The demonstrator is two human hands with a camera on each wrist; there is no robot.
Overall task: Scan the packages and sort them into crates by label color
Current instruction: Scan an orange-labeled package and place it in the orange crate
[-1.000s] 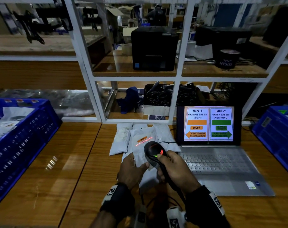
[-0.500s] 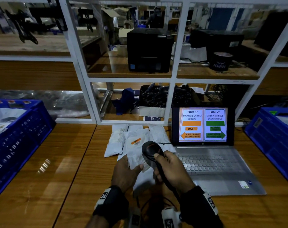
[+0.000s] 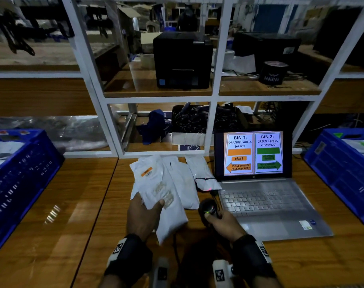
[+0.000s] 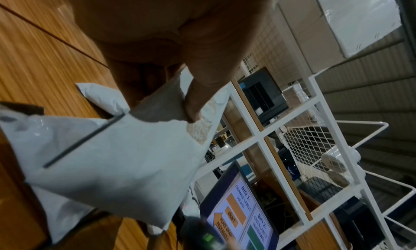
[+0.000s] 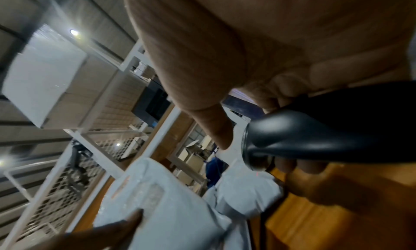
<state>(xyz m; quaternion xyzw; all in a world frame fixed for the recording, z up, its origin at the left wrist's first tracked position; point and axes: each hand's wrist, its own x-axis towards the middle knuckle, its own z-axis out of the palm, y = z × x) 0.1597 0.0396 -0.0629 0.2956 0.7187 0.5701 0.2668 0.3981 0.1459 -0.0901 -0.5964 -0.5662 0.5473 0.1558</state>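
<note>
The left hand grips a white package with an orange label (thumb on top), lifted just left of the laptop. The right hand clasps the black scanner at the laptop's near-left corner. 2 blue crates flank the laptop: the left crate and the right crate.
</note>
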